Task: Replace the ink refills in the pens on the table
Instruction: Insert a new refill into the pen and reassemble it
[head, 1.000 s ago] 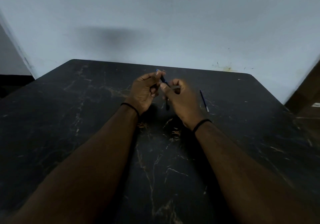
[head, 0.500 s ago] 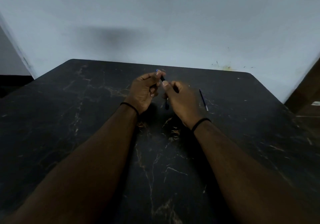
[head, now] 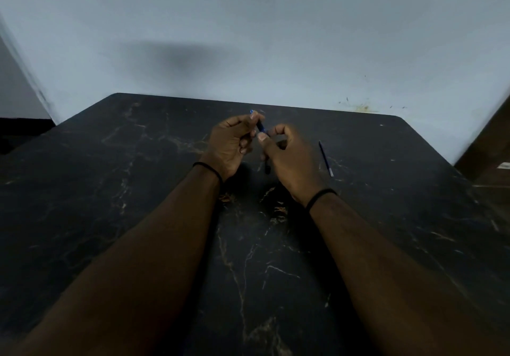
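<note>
A dark blue pen (head: 260, 126) is held tilted above the middle of the black marble table (head: 110, 190). My left hand (head: 230, 144) pinches its upper end, where a blue tip pokes out past the fingers. My right hand (head: 289, 159) grips the lower part with thumb and forefinger; the pen's bottom end shows below the hands. A thin blue ink refill (head: 325, 158) lies flat on the table to the right of my right hand, apart from it.
The table's far edge meets a pale wall (head: 248, 38). A brown wooden piece of furniture (head: 491, 146) stands at the right edge. Both wrists carry a black band.
My right thumb and forefinger have shifted slightly along the pen; both hands stay in about the same place. The refill on the table has not moved.
</note>
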`<state>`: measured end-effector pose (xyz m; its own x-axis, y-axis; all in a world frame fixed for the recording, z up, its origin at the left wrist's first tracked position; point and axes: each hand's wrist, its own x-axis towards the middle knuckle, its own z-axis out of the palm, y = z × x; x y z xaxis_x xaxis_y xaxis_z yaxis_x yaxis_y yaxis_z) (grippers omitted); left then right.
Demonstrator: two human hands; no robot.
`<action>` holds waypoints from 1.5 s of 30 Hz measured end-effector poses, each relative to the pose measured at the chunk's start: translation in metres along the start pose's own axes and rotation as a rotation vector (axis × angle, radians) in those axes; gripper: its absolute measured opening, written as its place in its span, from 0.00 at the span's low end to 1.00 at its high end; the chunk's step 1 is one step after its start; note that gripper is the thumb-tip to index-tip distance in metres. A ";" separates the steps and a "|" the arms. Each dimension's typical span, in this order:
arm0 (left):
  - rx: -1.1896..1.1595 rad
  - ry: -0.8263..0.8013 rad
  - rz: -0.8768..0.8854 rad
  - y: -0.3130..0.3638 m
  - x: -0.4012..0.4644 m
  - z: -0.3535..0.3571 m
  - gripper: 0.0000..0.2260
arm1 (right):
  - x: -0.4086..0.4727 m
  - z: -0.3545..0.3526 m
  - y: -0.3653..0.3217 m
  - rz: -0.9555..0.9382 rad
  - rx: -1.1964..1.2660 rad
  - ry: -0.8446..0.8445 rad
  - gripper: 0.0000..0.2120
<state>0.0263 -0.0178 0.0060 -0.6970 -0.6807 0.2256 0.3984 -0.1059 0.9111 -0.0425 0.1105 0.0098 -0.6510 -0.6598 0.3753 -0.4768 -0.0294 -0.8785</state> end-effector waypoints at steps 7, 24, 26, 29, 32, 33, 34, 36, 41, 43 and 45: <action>0.046 0.067 0.030 0.007 -0.003 0.002 0.07 | -0.004 -0.003 -0.001 -0.040 -0.150 0.042 0.07; 0.303 0.543 0.143 0.021 0.002 -0.009 0.15 | -0.008 -0.013 -0.008 -0.165 -0.375 0.091 0.07; 0.653 0.550 0.148 0.015 0.005 -0.013 0.19 | -0.008 -0.012 -0.006 -0.165 -0.362 0.109 0.07; 1.035 0.456 0.106 0.006 0.003 -0.015 0.19 | -0.006 -0.012 -0.003 -0.152 -0.356 0.133 0.07; 1.266 0.410 0.044 0.006 0.002 -0.013 0.19 | -0.005 -0.011 -0.001 -0.139 -0.355 0.138 0.07; 1.351 0.392 -0.014 0.007 0.003 -0.012 0.19 | -0.005 -0.011 0.000 -0.135 -0.362 0.139 0.07; 1.429 0.383 -0.067 0.008 0.003 -0.012 0.20 | -0.004 -0.011 0.000 -0.135 -0.368 0.141 0.07; 1.536 0.382 -0.109 0.008 0.004 -0.012 0.23 | -0.004 -0.010 0.001 -0.141 -0.372 0.140 0.07; 1.633 0.405 -0.117 0.006 0.003 -0.010 0.30 | -0.003 -0.009 0.003 -0.122 -0.349 0.139 0.07; 1.611 0.428 -0.120 0.005 0.002 -0.009 0.30 | -0.002 -0.009 0.004 -0.118 -0.343 0.135 0.07; 1.553 0.469 -0.089 0.005 0.000 -0.009 0.29 | -0.002 -0.009 0.004 -0.121 -0.339 0.140 0.07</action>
<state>0.0331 -0.0248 0.0075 -0.3348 -0.8927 0.3016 -0.7863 0.4411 0.4327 -0.0487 0.1185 0.0081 -0.6411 -0.5569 0.5281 -0.7083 0.1646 -0.6864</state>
